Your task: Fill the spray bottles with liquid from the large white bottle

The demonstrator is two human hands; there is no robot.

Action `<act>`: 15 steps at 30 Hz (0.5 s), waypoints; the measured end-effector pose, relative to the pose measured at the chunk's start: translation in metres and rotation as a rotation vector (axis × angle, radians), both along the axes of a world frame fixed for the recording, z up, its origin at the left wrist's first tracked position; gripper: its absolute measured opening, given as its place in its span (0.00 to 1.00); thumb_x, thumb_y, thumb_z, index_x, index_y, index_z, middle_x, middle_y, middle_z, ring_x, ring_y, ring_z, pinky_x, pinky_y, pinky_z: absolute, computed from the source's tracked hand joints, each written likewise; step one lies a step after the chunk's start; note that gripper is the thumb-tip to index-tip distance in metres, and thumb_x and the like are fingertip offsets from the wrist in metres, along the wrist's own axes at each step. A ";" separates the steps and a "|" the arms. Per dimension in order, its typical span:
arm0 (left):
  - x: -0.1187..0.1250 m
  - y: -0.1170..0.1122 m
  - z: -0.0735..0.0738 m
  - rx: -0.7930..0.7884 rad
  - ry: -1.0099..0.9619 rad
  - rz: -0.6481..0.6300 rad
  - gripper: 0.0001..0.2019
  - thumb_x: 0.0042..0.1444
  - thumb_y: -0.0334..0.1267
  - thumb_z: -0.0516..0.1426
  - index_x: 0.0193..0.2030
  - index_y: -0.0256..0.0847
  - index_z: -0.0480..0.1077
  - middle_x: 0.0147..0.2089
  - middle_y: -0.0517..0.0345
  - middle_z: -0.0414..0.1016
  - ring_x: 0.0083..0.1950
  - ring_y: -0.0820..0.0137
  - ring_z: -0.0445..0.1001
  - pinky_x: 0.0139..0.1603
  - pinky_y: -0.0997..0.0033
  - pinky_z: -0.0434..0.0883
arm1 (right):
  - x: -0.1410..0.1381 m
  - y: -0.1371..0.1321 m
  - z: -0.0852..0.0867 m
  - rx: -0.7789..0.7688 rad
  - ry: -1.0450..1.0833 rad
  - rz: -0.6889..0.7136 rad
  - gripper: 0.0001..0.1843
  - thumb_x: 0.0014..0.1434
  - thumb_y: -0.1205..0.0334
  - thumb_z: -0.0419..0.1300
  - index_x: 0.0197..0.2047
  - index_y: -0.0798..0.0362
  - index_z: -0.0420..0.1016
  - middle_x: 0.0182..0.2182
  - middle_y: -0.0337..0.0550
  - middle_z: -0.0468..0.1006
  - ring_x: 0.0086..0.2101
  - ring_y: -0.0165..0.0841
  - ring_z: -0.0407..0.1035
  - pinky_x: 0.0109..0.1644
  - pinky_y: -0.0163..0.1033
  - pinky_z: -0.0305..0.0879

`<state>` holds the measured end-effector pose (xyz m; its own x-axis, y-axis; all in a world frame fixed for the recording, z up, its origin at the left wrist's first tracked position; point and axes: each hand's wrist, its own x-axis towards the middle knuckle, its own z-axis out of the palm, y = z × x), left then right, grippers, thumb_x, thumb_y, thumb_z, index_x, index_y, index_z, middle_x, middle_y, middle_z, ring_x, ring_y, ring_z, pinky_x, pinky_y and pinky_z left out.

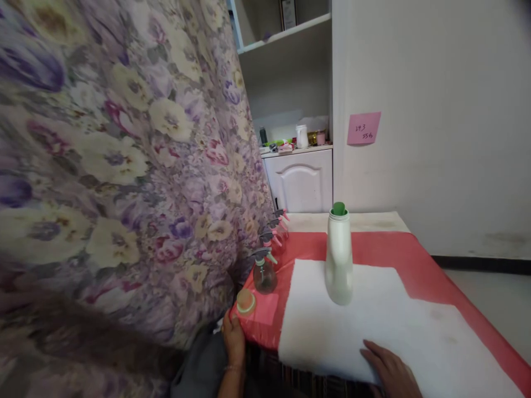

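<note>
My right hand (pixel 388 367) lies on the white cloth (pixel 315 326) near the front of the table, fingers stretched out and holding nothing. At the table's left front corner is my left hand (pixel 233 336), against the edge of the red cover; its fingers are partly hidden and bent out of sight. Just beyond it sits a round yellowish lid (pixel 246 302). A tall pale-green plastic bottle (pixel 339 260) stands upright on the white cloth, with green showing at its open mouth. Neither hand touches the bottle.
Spray bottles with dark bodies (pixel 264 276) and pink-triggered ones (pixel 274 237) line the left edge of the red table cover (pixel 373 247). A floral curtain (pixel 145 166) hangs close on the left. Behind stand a white cabinet (pixel 305 185) and a wall with a pink note (pixel 364 128).
</note>
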<state>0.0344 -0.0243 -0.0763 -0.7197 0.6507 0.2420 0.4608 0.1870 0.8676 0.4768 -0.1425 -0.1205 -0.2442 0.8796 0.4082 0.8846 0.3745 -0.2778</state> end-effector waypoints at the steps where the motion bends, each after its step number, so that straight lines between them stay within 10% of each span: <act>1: 0.001 0.000 0.001 -0.001 -0.001 0.003 0.18 0.62 0.43 0.57 0.56 0.40 0.68 0.57 0.49 0.72 0.54 0.60 0.73 0.53 0.50 0.72 | -0.001 0.000 0.000 -0.006 0.008 -0.016 0.34 0.46 0.74 0.56 0.58 0.46 0.72 0.58 0.47 0.75 0.54 0.45 0.72 0.53 0.49 0.72; 9: 0.026 -0.023 0.023 -0.048 0.036 -0.023 0.31 0.65 0.49 0.43 0.67 0.27 0.57 0.71 0.28 0.54 0.73 0.49 0.51 0.69 0.44 0.53 | -0.001 -0.005 0.026 -0.126 0.128 0.039 0.33 0.50 0.68 0.59 0.61 0.47 0.69 0.61 0.48 0.72 0.57 0.46 0.69 0.59 0.51 0.69; 15: 0.060 -0.056 0.051 0.016 0.127 -0.079 0.37 0.63 0.54 0.43 0.71 0.29 0.46 0.76 0.34 0.39 0.76 0.55 0.39 0.73 0.54 0.45 | 0.004 -0.017 0.053 -0.010 0.290 0.047 0.26 0.57 0.65 0.58 0.60 0.51 0.67 0.58 0.54 0.72 0.58 0.42 0.68 0.60 0.47 0.69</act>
